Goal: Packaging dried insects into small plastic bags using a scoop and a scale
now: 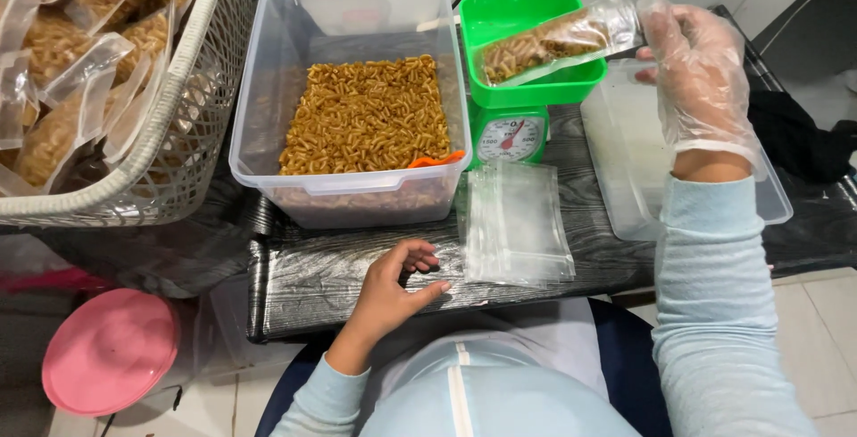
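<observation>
The right hand point(701, 75), in a thin clear glove at the upper right of the frame, pinches the open end of a filled bag point(553, 41) and holds it over the green pan of the scale point(527, 71). The bag lies tilted, its filled end low and toward the left, resting on or just above the pan; which of the two is hard to tell. This looks like the weighing step. The next move seems to call for setting the bag down flat and letting go, so the dial at the front of the scale can settle.

The bag is a small clear pouch, about half full of short, curled, golden-brown snack pieces bunched at its lower end. Its top part is empty and crinkled under the gloved fingers.

The bare left hand point(393, 281) rests at lower centre on the dark table point(312, 285), fingers loosely curled and grasping nothing, just beside a stack of empty bags point(518, 223).

Left of the scale, a clear tub point(353, 98) holds a bed of the same snack with an orange scoop at its near edge. A white basket point(178, 107) at upper left is heaped with filled bags. A clear lid point(625, 160) lies under the right wrist, and a pink lid point(109, 350) sits at lower left.
</observation>
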